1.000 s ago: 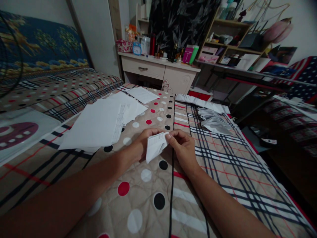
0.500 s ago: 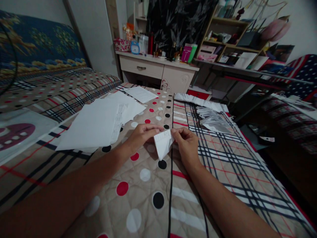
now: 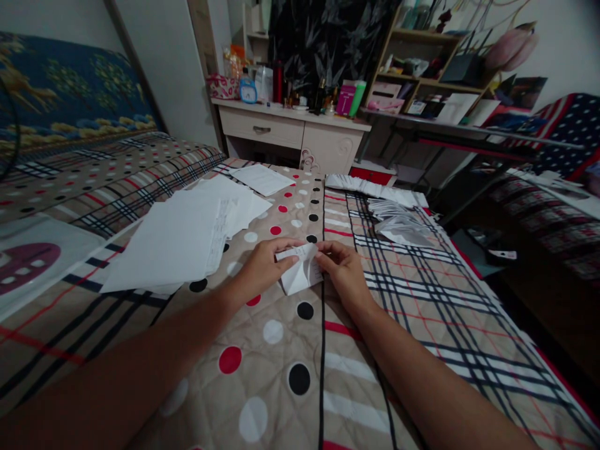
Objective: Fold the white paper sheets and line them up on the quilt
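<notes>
a small piece of folded paper [image 3: 297, 277] is held between the two hands, just above or on the bedspread [image 3: 255, 400], near the middle of the view; whether its lower edge is touching the cloth cannot be told; small dark marks are seen along its top edge, and a slanting crease is shown on its front.

left hand [image 3: 265, 265]: partly curled, paper pinched at its upper left; the thumb is laid across the front face, the fingers are stretched along and behind the top edge, their tips partly hidden; right hand [image 3: 344, 269]: more tightly curled, upper right corner of the paper pinched between thumb and forefinger; the other fingers are bent in and mostly covered; the hands are kept apart, only the paper being set between them.

to the left of the left hand, a stack of white sheets [image 3: 162, 240] is spread unevenly on the bedspread, with writing or print seen along its right side; beyond it a separate white sheet [image 3: 265, 180] is laid; beyond the right hand, to the right, a fanned pile of folded papers [image 3: 400, 225] is placed, with a long row of folded papers [image 3: 375, 189] just behind; at the far end a dresser [image 3: 262, 129] is seen, its top crowded; a blue clock [image 3: 248, 92] is stood there.
</notes>
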Action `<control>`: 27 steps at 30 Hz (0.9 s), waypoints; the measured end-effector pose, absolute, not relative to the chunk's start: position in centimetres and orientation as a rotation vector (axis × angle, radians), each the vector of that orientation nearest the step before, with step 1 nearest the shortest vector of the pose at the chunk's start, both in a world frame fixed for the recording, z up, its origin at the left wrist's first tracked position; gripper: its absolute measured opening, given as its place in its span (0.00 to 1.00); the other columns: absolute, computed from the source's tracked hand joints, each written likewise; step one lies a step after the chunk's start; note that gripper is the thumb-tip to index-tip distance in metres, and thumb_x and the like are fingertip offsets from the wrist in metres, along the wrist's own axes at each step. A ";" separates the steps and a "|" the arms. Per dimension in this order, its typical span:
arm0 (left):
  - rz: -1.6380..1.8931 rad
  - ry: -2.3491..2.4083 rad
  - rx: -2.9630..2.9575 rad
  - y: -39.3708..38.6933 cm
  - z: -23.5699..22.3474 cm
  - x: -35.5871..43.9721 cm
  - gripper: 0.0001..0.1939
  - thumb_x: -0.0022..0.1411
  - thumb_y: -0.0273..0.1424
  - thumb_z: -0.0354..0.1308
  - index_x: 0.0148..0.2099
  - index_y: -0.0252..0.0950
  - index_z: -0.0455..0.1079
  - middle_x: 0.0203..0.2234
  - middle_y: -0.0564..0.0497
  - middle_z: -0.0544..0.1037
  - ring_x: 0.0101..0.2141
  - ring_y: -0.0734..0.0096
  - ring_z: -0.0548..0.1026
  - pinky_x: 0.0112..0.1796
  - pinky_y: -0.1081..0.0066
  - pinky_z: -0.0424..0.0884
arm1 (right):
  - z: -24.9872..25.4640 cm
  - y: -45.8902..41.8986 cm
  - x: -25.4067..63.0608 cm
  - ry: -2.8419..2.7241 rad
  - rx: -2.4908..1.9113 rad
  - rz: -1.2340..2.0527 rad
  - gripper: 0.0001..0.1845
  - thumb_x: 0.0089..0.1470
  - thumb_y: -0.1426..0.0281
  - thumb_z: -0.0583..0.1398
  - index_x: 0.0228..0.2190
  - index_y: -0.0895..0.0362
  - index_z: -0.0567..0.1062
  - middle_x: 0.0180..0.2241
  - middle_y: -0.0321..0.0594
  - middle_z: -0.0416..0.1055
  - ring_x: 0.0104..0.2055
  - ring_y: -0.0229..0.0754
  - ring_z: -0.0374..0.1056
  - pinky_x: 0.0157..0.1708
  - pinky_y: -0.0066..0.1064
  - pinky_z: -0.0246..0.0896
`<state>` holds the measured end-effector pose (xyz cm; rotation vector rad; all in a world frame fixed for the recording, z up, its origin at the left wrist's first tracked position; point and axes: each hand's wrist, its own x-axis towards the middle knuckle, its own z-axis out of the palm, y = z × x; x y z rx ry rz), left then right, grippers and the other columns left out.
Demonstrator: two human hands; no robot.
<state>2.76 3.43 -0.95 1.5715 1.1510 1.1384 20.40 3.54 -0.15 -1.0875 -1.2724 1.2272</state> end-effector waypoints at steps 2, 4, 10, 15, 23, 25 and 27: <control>1.161 1.148 1.562 3.2 -0.7 3.0 0.15 0.58 0.29 0.56 0.47 0.34 0.75 0.38 0.45 0.81 0.35 0.67 0.78 0.33 0.71 0.72 | -0.1 3.4 20.3 -1.268 -1.066 1.266 0.11 0.41 0.65 0.67 0.27 0.59 0.77 0.24 0.36 0.72 0.24 0.35 0.62 0.23 0.25 0.55; 1.169 1.116 1.575 2.9 -0.4 3.2 0.14 0.60 0.31 0.55 0.46 0.34 0.75 0.38 0.46 0.81 0.36 0.67 0.77 0.34 0.70 0.72 | 0.0 3.2 20.2 -1.265 -1.060 1.289 0.11 0.42 0.64 0.67 0.26 0.59 0.77 0.23 0.37 0.72 0.24 0.35 0.63 0.22 0.25 0.56; 1.093 1.157 1.721 1.8 0.4 4.1 0.28 0.47 0.27 0.66 0.53 0.35 0.69 0.45 0.44 0.78 0.40 0.63 0.76 0.39 0.66 0.73 | 0.3 3.0 20.3 -1.230 -1.066 1.261 0.12 0.41 0.63 0.68 0.23 0.59 0.77 0.20 0.35 0.70 0.21 0.33 0.60 0.19 0.24 0.52; 1.193 1.091 1.640 2.0 -0.2 4.2 0.19 0.57 0.30 0.60 0.51 0.34 0.68 0.46 0.43 0.77 0.46 0.62 0.75 0.45 0.66 0.71 | 0.4 3.1 20.2 -1.193 -1.050 1.286 0.12 0.41 0.63 0.69 0.24 0.58 0.77 0.20 0.34 0.71 0.21 0.33 0.61 0.21 0.25 0.54; 1.352 1.269 1.753 2.3 -0.6 4.0 0.11 0.60 0.31 0.59 0.45 0.35 0.75 0.38 0.46 0.81 0.36 0.67 0.78 0.35 0.70 0.74 | 0.3 3.0 20.0 -1.155 -1.019 1.308 0.13 0.41 0.62 0.69 0.23 0.58 0.75 0.21 0.34 0.70 0.22 0.33 0.61 0.21 0.25 0.55; 1.383 1.283 1.830 2.0 -0.4 4.1 0.09 0.60 0.29 0.59 0.42 0.35 0.76 0.37 0.46 0.81 0.36 0.67 0.78 0.37 0.69 0.74 | 0.3 2.9 19.9 -1.166 -1.014 1.300 0.13 0.42 0.62 0.68 0.23 0.58 0.75 0.21 0.33 0.70 0.21 0.33 0.61 0.21 0.25 0.54; 1.423 1.300 1.888 1.8 -0.2 4.2 0.07 0.60 0.29 0.60 0.40 0.35 0.77 0.36 0.46 0.81 0.37 0.67 0.78 0.39 0.68 0.74 | 0.3 2.9 19.9 -1.172 -1.017 1.300 0.13 0.41 0.62 0.69 0.23 0.58 0.75 0.21 0.33 0.69 0.22 0.33 0.61 0.22 0.25 0.54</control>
